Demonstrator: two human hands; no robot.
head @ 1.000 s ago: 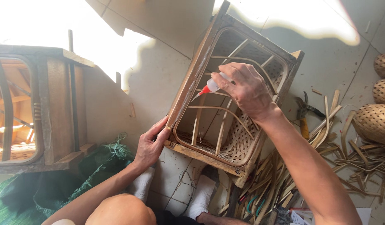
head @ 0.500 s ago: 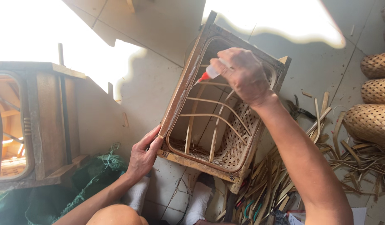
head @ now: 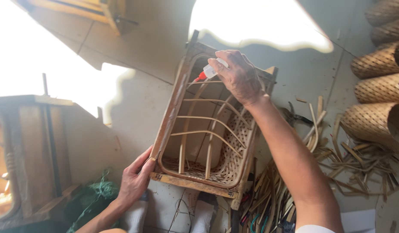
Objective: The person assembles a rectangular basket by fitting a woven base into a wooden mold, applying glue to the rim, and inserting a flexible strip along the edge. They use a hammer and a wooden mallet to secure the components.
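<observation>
Right hand [head: 239,75] pinches a small white glue bottle [head: 210,71] with a red nozzle over the far rim of a half-woven, wooden-framed bamboo basket [head: 208,129], whose near corner the left hand [head: 134,179] grips.

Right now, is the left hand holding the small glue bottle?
No, the right hand holds the small bottle; the left hand grips the basket frame.

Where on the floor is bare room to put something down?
Bare tiles lie left of the wooden frame, up to the wooden cabinet. Crowded: bamboo strips and woven baskets on the right.
</observation>
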